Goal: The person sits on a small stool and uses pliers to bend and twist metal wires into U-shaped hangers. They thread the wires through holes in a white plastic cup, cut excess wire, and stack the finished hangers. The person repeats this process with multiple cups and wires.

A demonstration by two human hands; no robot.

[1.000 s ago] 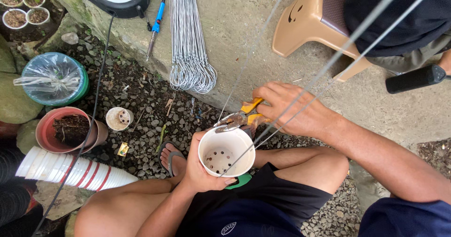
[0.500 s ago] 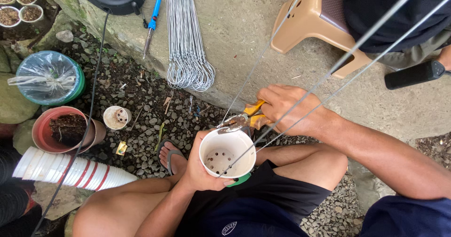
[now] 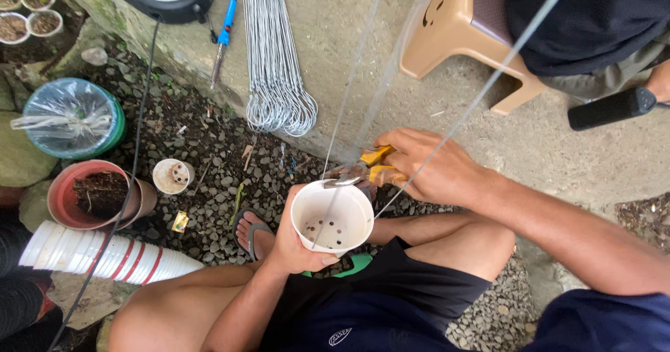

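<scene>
Left hand (image 3: 296, 244) is wrapped around a white plastic pot (image 3: 332, 218), gripping its wall from the 8 o'clock side, thumb on the rim. The pot sits at frame centre, above the person's lap, mouth facing up toward the camera; drain holes are visible in its bottom.

Right hand (image 3: 433, 167) is closed on yellow-handled pliers (image 3: 366, 169), at 1 o'clock from the pot. The plier tips reach the pot rim at its 12 o'clock edge; probably biting a wire there, but the contact point is too small to confirm.

Thin wires (image 3: 481, 90) run from the pot rim up toward 12–1 o'clock, out of frame, blurred close to the lens.

Surroundings:
- Bundle of bent wire hangers (image 3: 276, 59) lies on the concrete floor (image 3: 335, 38) at 11 o'clock from the pot.
- Blue-handled soldering iron (image 3: 223, 34) is just beside the bundle, at its 9 o'clock.
- Stack of white cups with red stripes (image 3: 105, 261) lies on its side at 8–9 o'clock.
- Terracotta pot (image 3: 94, 195) with soil sits just above the stack; a small white pot (image 3: 172, 176) lies on the gravel near it.
- Green tub covered with a plastic bag (image 3: 70, 118) is at 10 o'clock.
- Tan plastic stool (image 3: 460, 38) is at 1 o'clock, with another person seated on it.
- Sandalled foot (image 3: 252, 232) rests on the gravel just left of the held pot.
</scene>
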